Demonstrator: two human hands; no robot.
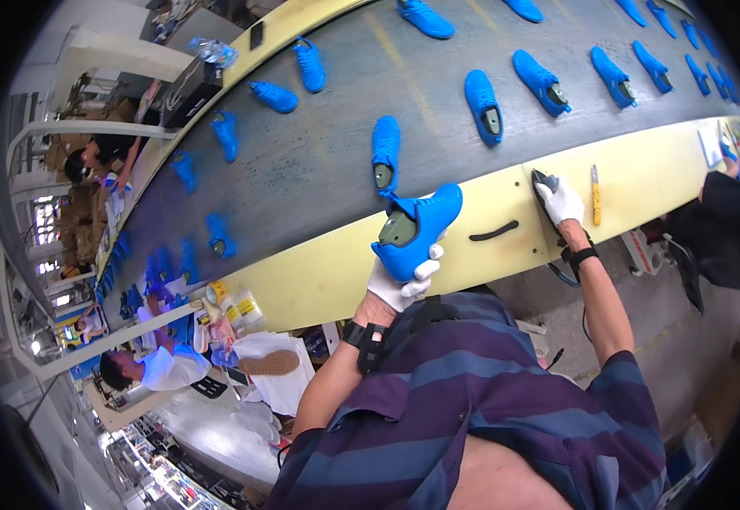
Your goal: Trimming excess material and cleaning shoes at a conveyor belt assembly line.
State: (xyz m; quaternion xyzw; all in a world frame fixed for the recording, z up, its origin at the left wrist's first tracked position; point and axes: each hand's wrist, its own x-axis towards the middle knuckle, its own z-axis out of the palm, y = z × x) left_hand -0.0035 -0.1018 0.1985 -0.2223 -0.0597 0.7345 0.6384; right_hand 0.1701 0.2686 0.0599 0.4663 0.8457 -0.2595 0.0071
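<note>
Left hand, white glove on, is clamped around the blue shoe, fingers wrapped on the heel half, holding it up over the belt's near yellow ledge. Toe points away and off to the right, opening faces me, with a grey-green insert inside. Room-wise I've got a bare bit of ledge around the black curved strip, but just past the held shoe it's tight: a second blue shoe sits by the belt's near edge, and the two overlap from my angle, so I can't tell if they touch. Beyond that there's a decent open stretch of dark belt toward the far edge. Shoes at the belt's left end blur into a clump for me, and a couple at the top get cut off. Right hand, also gloved, has its fingers over a dark piece on the ledge, left of a yellow cutter; most of that piece is covered, so gripping or just resting, honestly can't tell.
</note>
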